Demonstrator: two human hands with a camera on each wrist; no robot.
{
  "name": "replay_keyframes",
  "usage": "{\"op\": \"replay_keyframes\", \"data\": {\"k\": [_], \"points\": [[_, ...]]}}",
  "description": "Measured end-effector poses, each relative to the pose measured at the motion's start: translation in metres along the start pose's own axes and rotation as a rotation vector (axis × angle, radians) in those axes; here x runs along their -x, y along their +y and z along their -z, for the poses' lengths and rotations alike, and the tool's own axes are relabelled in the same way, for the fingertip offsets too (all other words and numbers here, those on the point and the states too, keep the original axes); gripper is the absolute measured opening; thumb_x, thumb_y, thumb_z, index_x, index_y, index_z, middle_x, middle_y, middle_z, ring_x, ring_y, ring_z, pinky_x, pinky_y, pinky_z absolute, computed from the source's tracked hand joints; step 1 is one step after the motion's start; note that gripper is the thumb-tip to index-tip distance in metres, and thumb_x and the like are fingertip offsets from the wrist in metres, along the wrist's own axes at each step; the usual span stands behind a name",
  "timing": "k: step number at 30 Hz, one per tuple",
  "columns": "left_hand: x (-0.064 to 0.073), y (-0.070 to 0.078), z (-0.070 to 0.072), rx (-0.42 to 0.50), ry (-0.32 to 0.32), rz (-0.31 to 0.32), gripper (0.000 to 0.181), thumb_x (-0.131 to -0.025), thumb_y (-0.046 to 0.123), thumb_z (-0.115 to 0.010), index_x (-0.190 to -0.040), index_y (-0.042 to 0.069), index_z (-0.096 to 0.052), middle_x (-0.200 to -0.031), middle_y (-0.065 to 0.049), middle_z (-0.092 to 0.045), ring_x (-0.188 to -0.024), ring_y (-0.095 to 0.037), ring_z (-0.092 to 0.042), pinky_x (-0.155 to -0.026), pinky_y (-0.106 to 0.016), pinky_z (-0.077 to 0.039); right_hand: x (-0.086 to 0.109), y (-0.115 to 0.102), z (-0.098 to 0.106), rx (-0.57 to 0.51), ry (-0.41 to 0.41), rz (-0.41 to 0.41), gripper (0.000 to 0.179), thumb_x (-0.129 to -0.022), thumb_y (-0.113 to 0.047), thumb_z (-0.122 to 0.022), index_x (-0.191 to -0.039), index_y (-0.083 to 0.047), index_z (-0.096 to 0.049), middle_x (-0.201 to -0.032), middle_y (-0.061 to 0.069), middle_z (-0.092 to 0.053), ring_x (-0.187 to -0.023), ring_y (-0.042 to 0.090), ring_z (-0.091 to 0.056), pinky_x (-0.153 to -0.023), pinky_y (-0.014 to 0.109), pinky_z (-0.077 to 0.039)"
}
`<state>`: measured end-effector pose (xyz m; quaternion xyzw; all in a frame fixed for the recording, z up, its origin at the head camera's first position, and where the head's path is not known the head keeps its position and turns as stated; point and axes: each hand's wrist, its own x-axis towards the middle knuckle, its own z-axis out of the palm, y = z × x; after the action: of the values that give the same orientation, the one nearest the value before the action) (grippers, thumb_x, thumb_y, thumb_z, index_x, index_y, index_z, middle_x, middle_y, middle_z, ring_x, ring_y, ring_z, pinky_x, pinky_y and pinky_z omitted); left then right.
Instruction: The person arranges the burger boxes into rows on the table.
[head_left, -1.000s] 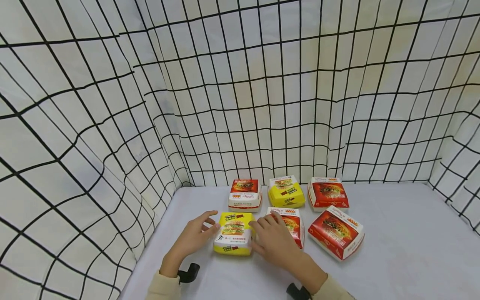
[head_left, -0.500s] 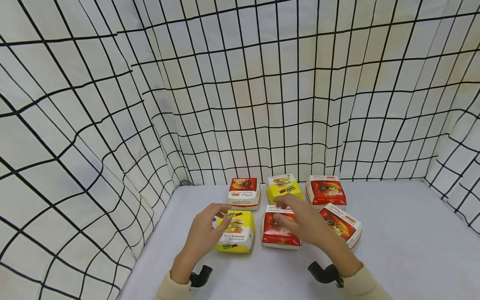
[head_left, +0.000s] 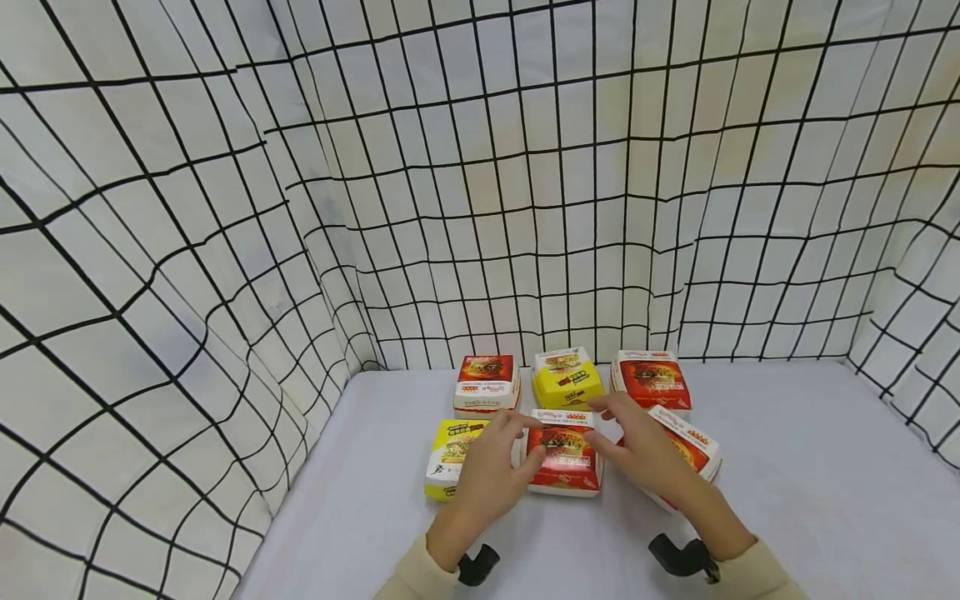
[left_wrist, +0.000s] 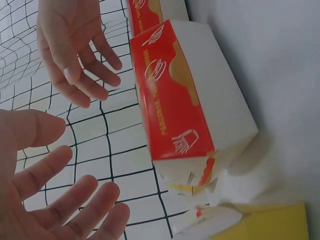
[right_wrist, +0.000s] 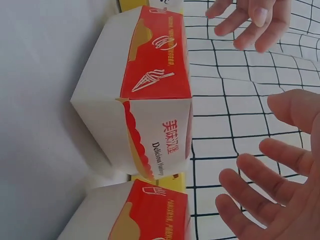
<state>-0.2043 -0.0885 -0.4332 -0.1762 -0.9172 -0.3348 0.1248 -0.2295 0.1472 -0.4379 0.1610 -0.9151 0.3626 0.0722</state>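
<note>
From my end I have both hands over the front row of boxes. The middle box (head_left: 564,460), red with white edges, sits flat on the white counter (head_left: 817,467), between my left hand (head_left: 491,471) and my right hand (head_left: 647,446). My left fingers are spread and slightly bent beside its left edge; in the left wrist view they hang apart from it. My right fingers are spread as well, beside its right edge, and the right wrist view shows a gap there too. I grip nothing with either hand.

To the left, the front yellow box (head_left: 446,457) is partly covered by my left hand. To the right, a turned red box (head_left: 693,448) lies askew, partly behind my right hand and forearm. Behind these I see three more in a row: a red-and-white box (head_left: 486,387), a back yellow box (head_left: 567,383) and a back red box (head_left: 652,382). Beyond them rises a white backdrop (head_left: 498,275) crossed by black lines.
</note>
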Motion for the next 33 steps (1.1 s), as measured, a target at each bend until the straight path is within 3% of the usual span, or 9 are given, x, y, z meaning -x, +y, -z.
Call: {"op": "replay_keyframes", "data": {"k": [6, 15, 22, 28, 33], "points": [[0.000, 0.008, -0.019, -0.004, -0.056, 0.077, 0.038, -0.094, 0.031, -0.073, -0.130, 0.020, -0.065, -0.145, -0.004, -0.051, -0.133, -0.024, -0.051, -0.107, -0.051, -0.050, -0.004, 0.002, -0.008, -0.029, -0.015, -0.039, 0.055, -0.093, -0.026, -0.075, -0.141, -0.010, -0.052, -0.138, 0.013, -0.058, -0.124, 0.033, -0.058, -0.096, 0.053, -0.057], [0.007, 0.000, -0.043, 0.005, -0.051, 0.078, 0.051, -0.093, 0.031, -0.073, -0.139, 0.019, -0.055, -0.163, -0.012, -0.034, -0.148, -0.033, -0.036, -0.116, -0.059, -0.039, -0.004, 0.000, -0.030, -0.034, 0.022, -0.055, 0.066, -0.091, -0.024, -0.077, -0.146, -0.009, -0.043, -0.146, 0.015, -0.051, -0.135, 0.035, -0.051, -0.106, 0.061, -0.048], [0.008, 0.001, -0.046, 0.013, -0.067, 0.093, 0.060, -0.094, 0.031, -0.072, -0.147, 0.018, -0.048, -0.166, -0.015, -0.029, -0.150, -0.035, -0.033, -0.117, -0.060, -0.036, -0.003, 0.000, -0.044, -0.010, 0.039, -0.004, 0.070, -0.090, -0.024, -0.077, -0.147, -0.007, -0.042, -0.145, 0.015, -0.050, -0.130, 0.032, -0.050, -0.104, 0.058, -0.051], [0.008, -0.002, -0.048, 0.028, -0.104, 0.137, 0.067, -0.093, 0.032, -0.072, -0.151, 0.018, -0.044, -0.166, -0.014, -0.027, -0.151, -0.037, -0.032, -0.119, -0.063, -0.033, -0.004, 0.004, -0.049, 0.034, 0.033, -0.020, 0.074, -0.090, -0.029, -0.077, -0.151, -0.008, -0.040, -0.153, 0.014, -0.045, -0.141, 0.035, -0.043, -0.107, 0.062, -0.047], [0.008, -0.004, -0.050, 0.027, -0.121, 0.159, 0.066, -0.094, 0.035, -0.072, -0.151, 0.017, -0.045, -0.166, -0.014, -0.028, -0.149, -0.035, -0.034, -0.118, -0.061, -0.034, -0.005, 0.010, -0.050, 0.108, 0.053, -0.001, 0.073, -0.091, -0.034, -0.076, -0.150, -0.007, -0.041, -0.153, 0.014, -0.046, -0.140, 0.035, -0.044, -0.108, 0.061, -0.046]]}}
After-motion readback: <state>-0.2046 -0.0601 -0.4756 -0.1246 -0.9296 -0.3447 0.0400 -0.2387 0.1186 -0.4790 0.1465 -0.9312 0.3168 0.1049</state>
